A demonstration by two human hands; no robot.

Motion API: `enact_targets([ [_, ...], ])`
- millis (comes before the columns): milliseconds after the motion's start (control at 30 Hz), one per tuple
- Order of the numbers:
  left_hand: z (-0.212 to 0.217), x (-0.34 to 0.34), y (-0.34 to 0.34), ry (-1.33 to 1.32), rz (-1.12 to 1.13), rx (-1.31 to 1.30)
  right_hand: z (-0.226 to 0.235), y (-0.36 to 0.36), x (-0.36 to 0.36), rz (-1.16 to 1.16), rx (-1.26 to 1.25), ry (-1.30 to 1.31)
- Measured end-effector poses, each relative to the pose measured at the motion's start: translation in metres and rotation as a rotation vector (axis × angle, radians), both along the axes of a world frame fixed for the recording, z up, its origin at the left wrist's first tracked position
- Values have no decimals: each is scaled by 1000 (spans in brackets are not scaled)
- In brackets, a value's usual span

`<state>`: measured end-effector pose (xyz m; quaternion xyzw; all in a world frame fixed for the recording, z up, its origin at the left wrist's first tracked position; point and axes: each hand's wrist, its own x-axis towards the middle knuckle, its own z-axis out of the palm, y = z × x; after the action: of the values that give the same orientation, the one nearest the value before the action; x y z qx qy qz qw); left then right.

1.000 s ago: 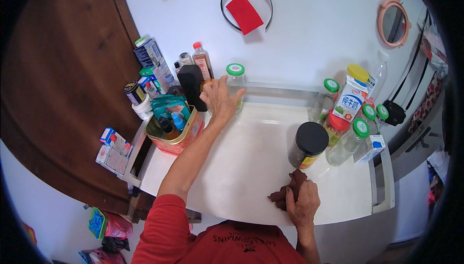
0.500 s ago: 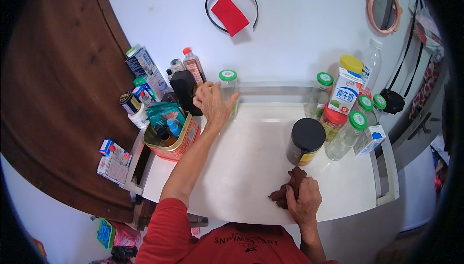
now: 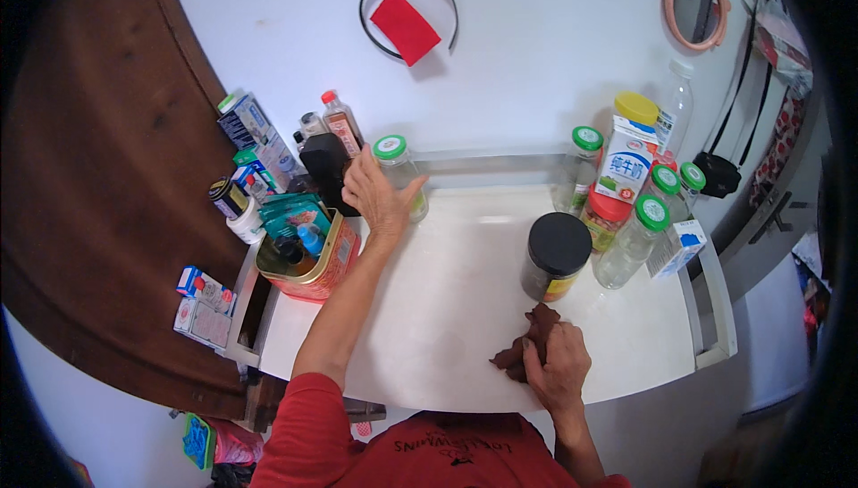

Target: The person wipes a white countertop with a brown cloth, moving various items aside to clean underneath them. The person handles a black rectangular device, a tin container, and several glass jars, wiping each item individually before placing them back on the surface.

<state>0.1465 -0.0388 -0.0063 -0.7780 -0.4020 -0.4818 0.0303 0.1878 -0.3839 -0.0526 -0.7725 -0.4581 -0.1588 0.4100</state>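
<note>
My left hand (image 3: 380,197) is at the back left of the white tabletop (image 3: 456,309), in front of a clear glass jar with a green lid (image 3: 391,147). Its thumb and fingers are spread on either side of the jar; whether they touch it I cannot tell. Just left of the fingers stands a black bottle-like object (image 3: 323,166). Near the front edge, my right hand (image 3: 559,367) is closed on a crumpled brown cloth (image 3: 515,357) resting on the tabletop. Right behind the cloth stands a jar with a black lid (image 3: 559,245).
Glass jars with green lids (image 3: 628,251), a milk carton (image 3: 626,162) and a plastic bottle (image 3: 677,108) crowd the right side. At the left, a tin (image 3: 326,273) holds small bottles and packets, with boxes (image 3: 246,122) behind. Low rails (image 3: 712,314) edge the table's sides.
The whole view has shifted slightly, moving things a little leftward. My left hand stays beside the green-lidded jar, fingers spread. My right hand keeps its hold on the cloth.
</note>
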Motion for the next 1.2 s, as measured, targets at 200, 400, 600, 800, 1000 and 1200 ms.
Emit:
enact_targets([
  [200, -3, -6, 7, 68, 21, -38, 7, 2, -2, -7, -10, 22],
  [400, -1, -7, 8, 93, 11, 25, 7, 1, -3, -32, -11, 3],
  [600, 3, -2, -59, -5, -426, 145, 6, 0, -2, -20, -35, 9],
  [800, -16, 36, -149, 56, -1078, -679, 5, -1, -2, -22, -58, 4],
  [1000, -23, 52, -171, -154, -1215, -987, 0, -1, -1, -39, -44, -4],
  [1200, -33, 2, -155, -162, -1050, -741, -2, -5, 0, 20, 156, 284],
])
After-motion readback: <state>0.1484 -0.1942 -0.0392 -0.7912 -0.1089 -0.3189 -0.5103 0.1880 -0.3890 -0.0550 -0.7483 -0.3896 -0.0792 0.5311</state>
